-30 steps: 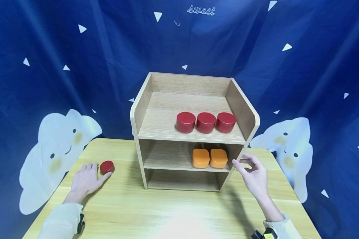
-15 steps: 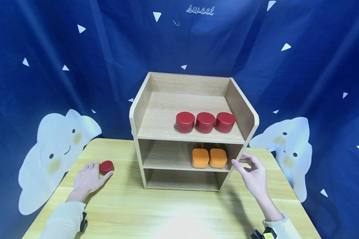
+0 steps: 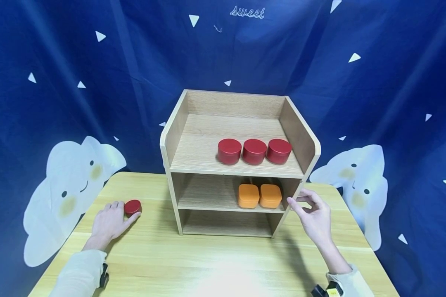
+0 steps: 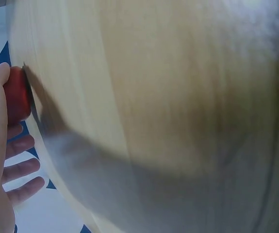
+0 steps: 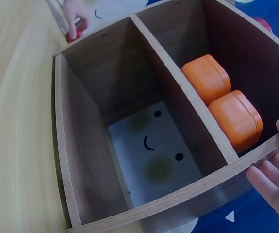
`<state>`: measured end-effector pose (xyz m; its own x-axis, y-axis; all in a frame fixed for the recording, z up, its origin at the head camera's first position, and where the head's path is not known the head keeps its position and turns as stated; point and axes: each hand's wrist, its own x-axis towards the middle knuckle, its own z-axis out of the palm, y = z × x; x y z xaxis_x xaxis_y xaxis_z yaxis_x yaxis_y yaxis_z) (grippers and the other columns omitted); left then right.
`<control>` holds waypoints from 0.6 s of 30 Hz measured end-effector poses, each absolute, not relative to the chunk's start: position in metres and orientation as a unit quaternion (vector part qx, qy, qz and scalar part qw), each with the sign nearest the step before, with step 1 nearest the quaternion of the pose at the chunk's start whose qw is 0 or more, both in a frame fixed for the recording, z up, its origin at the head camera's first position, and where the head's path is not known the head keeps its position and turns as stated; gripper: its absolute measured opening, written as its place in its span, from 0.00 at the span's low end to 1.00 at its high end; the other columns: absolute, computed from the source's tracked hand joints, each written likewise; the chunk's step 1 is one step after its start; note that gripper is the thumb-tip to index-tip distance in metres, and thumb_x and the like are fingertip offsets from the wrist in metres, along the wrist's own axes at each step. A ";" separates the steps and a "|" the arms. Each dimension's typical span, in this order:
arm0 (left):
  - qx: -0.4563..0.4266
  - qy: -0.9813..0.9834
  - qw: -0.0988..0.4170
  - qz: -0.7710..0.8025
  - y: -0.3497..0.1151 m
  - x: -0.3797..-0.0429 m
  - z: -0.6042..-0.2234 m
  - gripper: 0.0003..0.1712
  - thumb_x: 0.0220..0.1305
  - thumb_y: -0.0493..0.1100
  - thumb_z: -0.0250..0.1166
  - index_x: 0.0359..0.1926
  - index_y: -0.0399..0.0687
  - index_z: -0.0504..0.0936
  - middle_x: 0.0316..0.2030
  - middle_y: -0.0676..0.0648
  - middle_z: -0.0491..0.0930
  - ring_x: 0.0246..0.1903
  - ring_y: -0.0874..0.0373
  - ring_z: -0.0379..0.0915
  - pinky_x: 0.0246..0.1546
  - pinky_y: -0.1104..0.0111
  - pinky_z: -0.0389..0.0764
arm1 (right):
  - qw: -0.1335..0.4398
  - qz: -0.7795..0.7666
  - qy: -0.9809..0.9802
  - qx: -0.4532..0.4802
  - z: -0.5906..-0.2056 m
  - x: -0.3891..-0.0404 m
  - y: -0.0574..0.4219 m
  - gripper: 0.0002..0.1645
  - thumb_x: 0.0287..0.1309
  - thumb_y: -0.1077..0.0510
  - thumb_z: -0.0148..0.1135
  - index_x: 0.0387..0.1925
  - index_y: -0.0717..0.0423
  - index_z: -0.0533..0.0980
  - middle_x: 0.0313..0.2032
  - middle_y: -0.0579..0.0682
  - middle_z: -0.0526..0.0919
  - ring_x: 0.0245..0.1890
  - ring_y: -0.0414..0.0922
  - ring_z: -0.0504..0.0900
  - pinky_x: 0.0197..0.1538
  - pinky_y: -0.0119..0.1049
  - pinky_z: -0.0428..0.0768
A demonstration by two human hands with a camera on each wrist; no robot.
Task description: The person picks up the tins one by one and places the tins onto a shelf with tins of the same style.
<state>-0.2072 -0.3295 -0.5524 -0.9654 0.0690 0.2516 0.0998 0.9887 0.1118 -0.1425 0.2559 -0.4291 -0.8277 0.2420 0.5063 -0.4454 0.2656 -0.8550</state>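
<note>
On the table's left side my left hand [image 3: 108,223] holds a small round red tin [image 3: 133,208] between thumb and index finger; the tin stands on the tabletop. The left wrist view shows the thumb against the red tin [image 4: 17,94], the other fingers spread away from it. My right hand [image 3: 317,214] grips the right side panel of a wooden shelf [image 3: 223,171], thumb at the front edge, fingers on the outer face. Three red tins [image 3: 254,152] stand in a row on the shelf's top level. Two orange square tins [image 5: 236,120] sit on the middle level, towards the right.
The shelf stands on a light wooden table [image 3: 152,264], towards its back. Behind hangs a blue curtain [image 3: 141,62] with white triangles and smiling clouds. In the right wrist view, the cloud print shows through the shelf's lowest compartment [image 5: 115,82], which has no back there.
</note>
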 end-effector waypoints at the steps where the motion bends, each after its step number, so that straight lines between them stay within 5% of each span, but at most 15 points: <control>1: -0.044 -0.989 0.125 -0.059 -0.329 -0.207 -0.552 0.40 0.66 0.68 0.65 0.42 0.29 0.77 0.35 0.33 0.81 0.35 0.38 0.77 0.35 0.46 0.80 | 0.286 0.603 -0.742 0.070 -0.429 -0.143 0.256 0.17 0.53 0.78 0.71 0.46 0.73 0.81 0.32 0.35 0.88 0.32 0.28 0.87 0.32 0.23 0.86; 18: -0.058 -0.988 0.141 -0.035 -0.323 -0.196 -0.548 0.44 0.61 0.70 0.68 0.49 0.29 0.80 0.43 0.29 0.83 0.41 0.35 0.79 0.41 0.42 0.83 | 0.284 0.610 -0.739 0.043 -0.429 -0.143 0.254 0.16 0.52 0.79 0.71 0.44 0.72 0.81 0.29 0.37 0.88 0.30 0.29 0.87 0.31 0.23 0.86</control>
